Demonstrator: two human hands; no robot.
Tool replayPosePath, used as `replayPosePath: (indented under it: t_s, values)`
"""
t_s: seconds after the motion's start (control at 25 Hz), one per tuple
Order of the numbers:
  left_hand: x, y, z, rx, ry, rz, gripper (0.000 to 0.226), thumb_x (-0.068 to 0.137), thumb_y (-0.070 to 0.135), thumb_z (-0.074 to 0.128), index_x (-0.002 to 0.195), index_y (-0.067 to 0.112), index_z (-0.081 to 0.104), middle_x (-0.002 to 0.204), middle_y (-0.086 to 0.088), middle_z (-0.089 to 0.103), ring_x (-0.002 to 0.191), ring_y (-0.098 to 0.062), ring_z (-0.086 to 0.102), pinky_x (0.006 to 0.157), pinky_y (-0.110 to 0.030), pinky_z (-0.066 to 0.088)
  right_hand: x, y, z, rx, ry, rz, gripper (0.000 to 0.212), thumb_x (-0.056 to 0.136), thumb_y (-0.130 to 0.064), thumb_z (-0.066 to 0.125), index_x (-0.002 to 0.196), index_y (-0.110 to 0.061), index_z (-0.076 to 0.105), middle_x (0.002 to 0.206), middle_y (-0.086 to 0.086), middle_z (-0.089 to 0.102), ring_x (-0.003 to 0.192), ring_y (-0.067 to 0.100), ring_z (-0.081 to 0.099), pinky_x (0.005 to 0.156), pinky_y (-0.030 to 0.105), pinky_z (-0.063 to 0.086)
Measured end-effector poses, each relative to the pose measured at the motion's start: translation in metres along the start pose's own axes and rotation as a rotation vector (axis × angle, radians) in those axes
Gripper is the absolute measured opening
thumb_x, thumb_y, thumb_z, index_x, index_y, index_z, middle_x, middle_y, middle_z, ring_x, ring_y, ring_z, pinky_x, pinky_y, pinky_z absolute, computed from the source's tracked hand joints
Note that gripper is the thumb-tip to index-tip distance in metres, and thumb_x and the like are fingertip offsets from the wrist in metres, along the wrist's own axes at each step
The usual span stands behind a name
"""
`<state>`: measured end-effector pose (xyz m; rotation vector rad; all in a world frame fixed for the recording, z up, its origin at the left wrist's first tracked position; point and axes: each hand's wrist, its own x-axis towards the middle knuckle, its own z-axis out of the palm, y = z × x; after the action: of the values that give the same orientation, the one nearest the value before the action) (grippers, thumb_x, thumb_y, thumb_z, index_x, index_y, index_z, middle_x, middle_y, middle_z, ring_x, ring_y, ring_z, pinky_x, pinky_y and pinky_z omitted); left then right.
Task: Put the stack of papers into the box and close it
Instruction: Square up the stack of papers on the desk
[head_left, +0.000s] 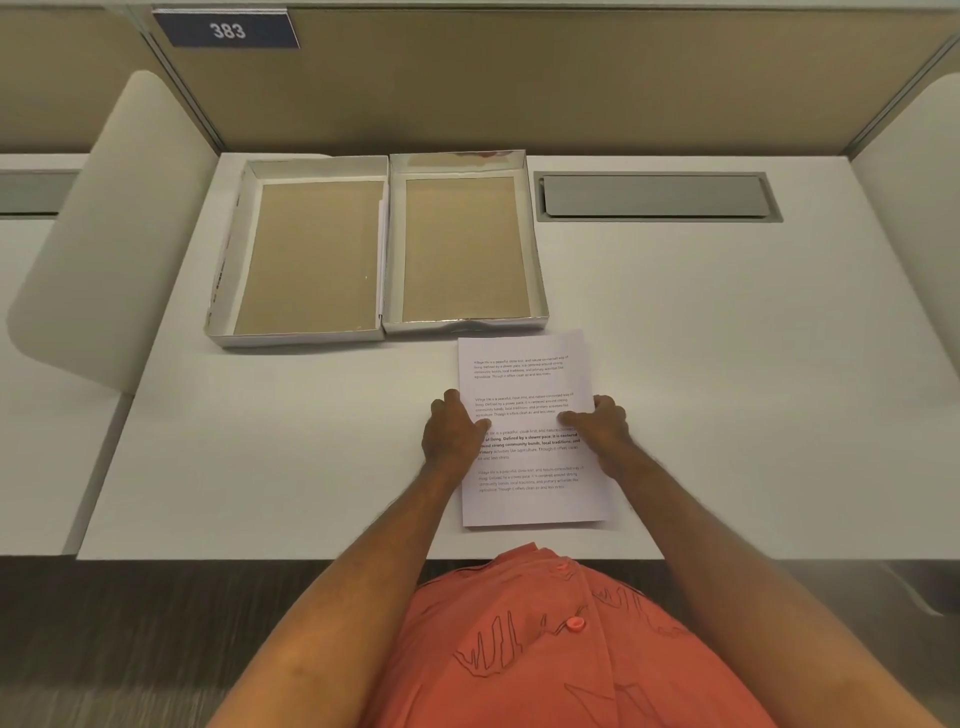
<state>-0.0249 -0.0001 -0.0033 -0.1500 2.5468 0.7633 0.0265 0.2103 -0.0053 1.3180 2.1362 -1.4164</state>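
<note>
A stack of printed white papers (527, 384) lies flat on the white desk, just in front of me. My left hand (453, 432) grips its left edge, thumb on top of the sheets. My right hand (597, 422) grips the right edge the same way. Two shallow white box halves with brown cardboard floors stand open side by side behind the papers. One half (306, 254) is on the left and the other half (465, 244) is directly beyond the stack. I cannot tell which is the lid. Both are empty.
A grey cable hatch (657, 196) is set into the desk (753, 364) at the back right. Beige partition walls enclose the desk, with a sign reading 383 (227, 30) at the upper left. A curved white divider (111, 228) stands on the left.
</note>
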Motion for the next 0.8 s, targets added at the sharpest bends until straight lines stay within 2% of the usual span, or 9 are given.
replayPosePath:
  t_s: [0.16, 0.24, 0.36, 0.44, 0.6, 0.68, 0.72, 0.8]
  values:
    - [-0.001, 0.001, -0.001, -0.016, -0.003, -0.003, 0.058, 0.091, 0.037, 0.073, 0.136, 0.012, 0.047, 0.132, -0.013, 0.056, 0.116, -0.032, 0.065, 0.092, -0.042, 0.055, -0.008, -0.001, 0.004, -0.068, 0.023, 0.002, 0.066, 0.083, -0.025, 0.081, 0.141, -0.009, 0.053, 0.143, 0.014, 0.047, 0.137, 0.035, 0.045, 0.111, 0.051, 0.047]
    - [-0.002, 0.001, -0.002, -0.02, -0.002, -0.003, 0.057, 0.091, 0.037, 0.073, 0.136, 0.012, 0.047, 0.132, -0.012, 0.056, 0.116, -0.032, 0.065, 0.091, -0.041, 0.055, -0.011, 0.0, 0.007, -0.038, 0.051, -0.041, 0.063, 0.083, -0.022, 0.08, 0.138, -0.009, 0.053, 0.141, 0.013, 0.049, 0.134, 0.035, 0.047, 0.109, 0.051, 0.049]
    - [-0.003, 0.001, -0.002, -0.033, -0.002, -0.006, 0.056, 0.092, 0.036, 0.073, 0.135, 0.012, 0.047, 0.132, -0.012, 0.056, 0.115, -0.031, 0.064, 0.089, -0.039, 0.054, -0.013, 0.0, 0.004, 0.166, -0.024, -0.054, 0.052, 0.087, -0.013, 0.075, 0.132, -0.007, 0.05, 0.135, 0.015, 0.061, 0.117, 0.033, 0.064, 0.098, 0.05, 0.057]
    - [-0.004, 0.001, -0.003, -0.045, -0.005, -0.01, 0.056, 0.092, 0.036, 0.073, 0.136, 0.013, 0.047, 0.132, -0.012, 0.056, 0.116, -0.031, 0.064, 0.09, -0.039, 0.054, -0.013, -0.002, -0.001, 0.27, -0.063, -0.018, 0.046, 0.091, -0.011, 0.072, 0.129, -0.009, 0.047, 0.131, 0.014, 0.064, 0.108, 0.031, 0.069, 0.093, 0.047, 0.059]
    - [-0.005, 0.0, -0.003, -0.078, -0.012, -0.008, 0.057, 0.092, 0.036, 0.072, 0.137, 0.013, 0.046, 0.132, -0.012, 0.055, 0.116, -0.03, 0.064, 0.092, -0.041, 0.055, -0.013, -0.004, -0.001, 0.435, -0.018, 0.067, 0.057, 0.092, -0.004, 0.068, 0.14, -0.007, 0.038, 0.13, 0.016, 0.059, 0.112, 0.035, 0.066, 0.1, 0.053, 0.056]
    - [-0.006, -0.001, -0.003, -0.089, -0.012, -0.006, 0.056, 0.092, 0.036, 0.072, 0.136, 0.014, 0.046, 0.131, -0.011, 0.056, 0.116, -0.03, 0.064, 0.092, -0.041, 0.055, -0.011, -0.005, -0.003, 0.496, -0.032, 0.105, 0.061, 0.093, 0.002, 0.065, 0.148, -0.003, 0.04, 0.132, 0.018, 0.059, 0.117, 0.038, 0.065, 0.103, 0.055, 0.055]
    - [-0.006, -0.001, -0.003, -0.092, -0.009, -0.004, 0.056, 0.092, 0.036, 0.072, 0.137, 0.014, 0.046, 0.131, -0.011, 0.055, 0.116, -0.029, 0.064, 0.093, -0.041, 0.056, -0.011, -0.007, -0.006, 0.501, -0.078, 0.109, 0.057, 0.093, 0.005, 0.063, 0.147, -0.001, 0.046, 0.131, 0.019, 0.063, 0.116, 0.04, 0.067, 0.1, 0.056, 0.057]
    - [-0.007, -0.001, -0.002, -0.103, -0.002, -0.003, 0.055, 0.093, 0.035, 0.072, 0.137, 0.014, 0.046, 0.132, -0.011, 0.055, 0.117, -0.029, 0.063, 0.095, -0.043, 0.057, -0.016, -0.014, -0.013, 0.436, -0.179, 0.068, 0.04, 0.095, 0.007, 0.058, 0.135, 0.001, 0.062, 0.12, 0.02, 0.072, 0.097, 0.036, 0.073, 0.076, 0.044, 0.065]
